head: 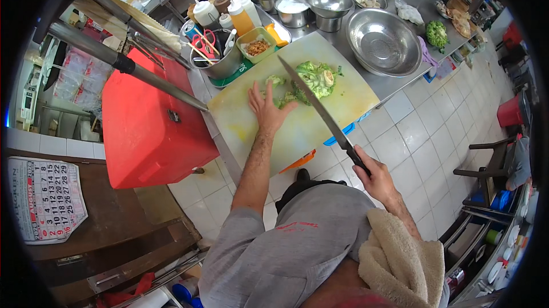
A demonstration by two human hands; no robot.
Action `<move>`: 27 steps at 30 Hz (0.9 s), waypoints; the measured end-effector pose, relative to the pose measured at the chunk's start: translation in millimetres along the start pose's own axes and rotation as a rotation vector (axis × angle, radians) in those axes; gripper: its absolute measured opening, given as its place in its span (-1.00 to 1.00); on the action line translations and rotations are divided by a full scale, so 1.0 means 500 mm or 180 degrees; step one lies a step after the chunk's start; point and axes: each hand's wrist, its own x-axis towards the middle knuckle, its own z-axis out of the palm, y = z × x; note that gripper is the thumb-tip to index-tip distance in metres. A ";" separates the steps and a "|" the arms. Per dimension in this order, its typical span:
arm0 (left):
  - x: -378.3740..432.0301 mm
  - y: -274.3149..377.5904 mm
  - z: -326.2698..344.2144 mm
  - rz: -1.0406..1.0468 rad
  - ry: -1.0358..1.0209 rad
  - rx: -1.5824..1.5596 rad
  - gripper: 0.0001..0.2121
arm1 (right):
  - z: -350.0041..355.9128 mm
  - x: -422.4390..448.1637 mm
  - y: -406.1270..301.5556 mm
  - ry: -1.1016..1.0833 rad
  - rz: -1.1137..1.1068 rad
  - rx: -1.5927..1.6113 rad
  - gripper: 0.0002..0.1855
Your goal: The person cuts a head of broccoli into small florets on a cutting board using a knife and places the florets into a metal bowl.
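My right hand (374,174) grips the black handle of a long kitchen knife (319,108). Its blade slants up and left above the cutting board (240,123). A green vegetable head (317,78), apparently broccoli, lies on the board with its pale cut stem showing; the blade crosses in front of its left part. Small green pieces (276,80) lie to its left. My left hand (269,108) is spread over the board beside these pieces, fingers apart, holding nothing. Whether its fingertips touch any piece I cannot tell.
A large steel bowl (384,42) stands right of the board, with several smaller bowls (328,3) behind. Squeeze bottles (241,16), a steel pot of utensils (216,53) and a green tub (256,45) crowd the far left. A red cooler box (154,123) and metal pole (141,81) stand left.
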 end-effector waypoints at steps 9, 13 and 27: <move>0.111 -0.017 0.011 0.0456 -0.0956 0.0458 -0.30 | -0.036 -0.039 0.034 0.0603 0.0658 0.0108 -0.38; 0.121 -0.022 0.032 0.0595 -0.0622 0.0343 -0.48 | -0.038 -0.036 0.058 0.1062 0.0768 0.0067 -0.41; 0.247 0.191 -0.047 0.0818 -0.0057 -0.1508 -0.67 | -0.009 0.034 0.145 0.0766 0.1179 -0.1160 -0.43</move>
